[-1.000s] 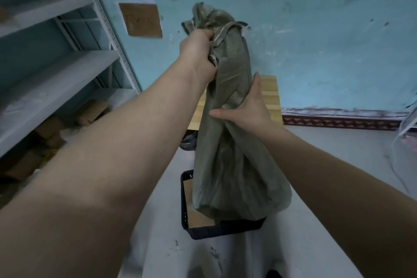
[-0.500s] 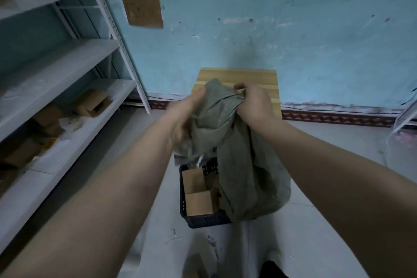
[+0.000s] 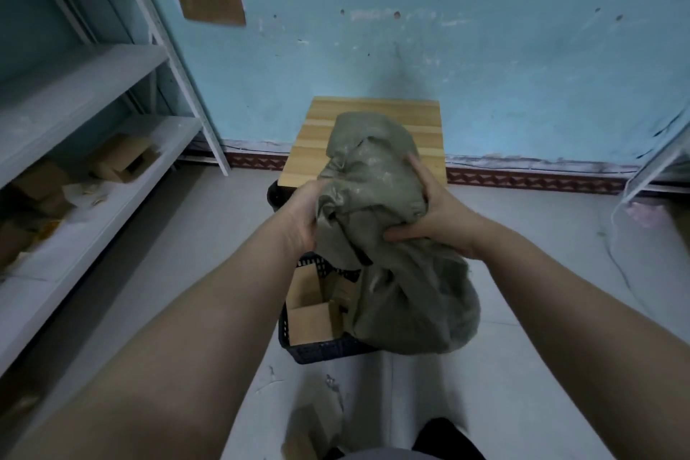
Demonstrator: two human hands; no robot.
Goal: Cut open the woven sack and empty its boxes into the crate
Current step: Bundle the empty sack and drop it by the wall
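Note:
The grey-green woven sack (image 3: 377,194) is bunched into a loose bundle between both hands, its lower part (image 3: 414,302) hanging limp over the right side of the black perforated crate (image 3: 321,349). My left hand (image 3: 302,215) grips the bundle's left side and my right hand (image 3: 433,213) clasps its right side and underside. Brown cardboard boxes (image 3: 310,323) lie in the crate's left half; the sack hides the rest of the crate.
A small wooden table (image 3: 373,116) stands against the blue wall behind the crate. White metal shelving (image 3: 97,175) with cardboard boxes runs along the left. A cardboard piece (image 3: 310,426) lies on the floor near my feet. A white rack edge shows at far right.
The sack, held high and stretched out a second ago, has been lowered and gathered into a bundle. Both hands came down and closed around it, uncovering boxes in the crate.

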